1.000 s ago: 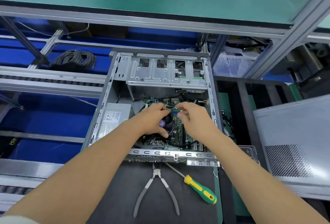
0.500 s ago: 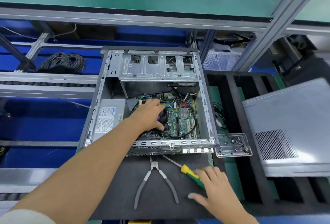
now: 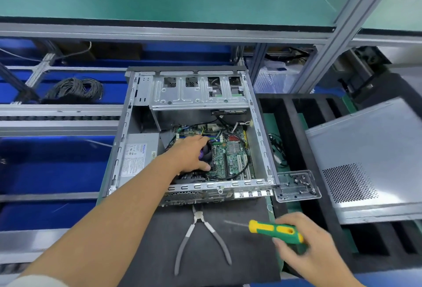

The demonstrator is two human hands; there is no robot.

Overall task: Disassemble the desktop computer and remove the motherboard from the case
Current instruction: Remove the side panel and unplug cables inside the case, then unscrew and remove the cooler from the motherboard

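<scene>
Currently, motherboard [image 3: 228,158] was still seated in the case [image 3: 262,140]. Left hand [image 3: 194,152] was laid relaxed on the cooler; screwdriver [image 3: 275,232] was gripped by the right hand [image 3: 303,241]. Judged next: mounting screws to be undone.

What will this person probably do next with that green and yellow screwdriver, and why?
Probably carry the screwdriver, gripped in the right hand, up into the open case. The motherboard still sits inside, and the left hand rests on the cooler there, as if steadying it.
</scene>
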